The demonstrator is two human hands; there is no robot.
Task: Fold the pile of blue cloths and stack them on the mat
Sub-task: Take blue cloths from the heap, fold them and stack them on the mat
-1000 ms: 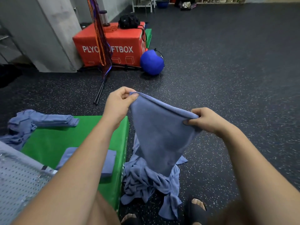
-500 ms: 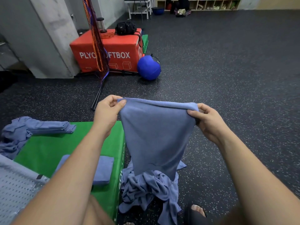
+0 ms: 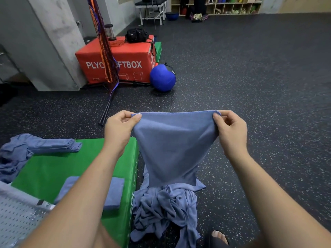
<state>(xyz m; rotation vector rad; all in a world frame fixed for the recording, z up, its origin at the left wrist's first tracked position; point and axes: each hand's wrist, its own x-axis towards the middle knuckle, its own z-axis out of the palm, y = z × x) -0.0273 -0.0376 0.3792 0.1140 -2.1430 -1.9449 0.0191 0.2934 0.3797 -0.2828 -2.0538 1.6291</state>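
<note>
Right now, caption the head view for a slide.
Left hand and right hand pinch a cloth spread over the pile beside the mat.

The middle of the green mat shows open surface, reachable from above. A folded cloth lies by its near right edge, and a loose heap of cloths covers its far left corner. Against the mat's right edge a crumpled pile fills the floor. The held cloth, stretched between the left hand and right hand, hangs down to it. Right of the pile the floor is open.
</note>
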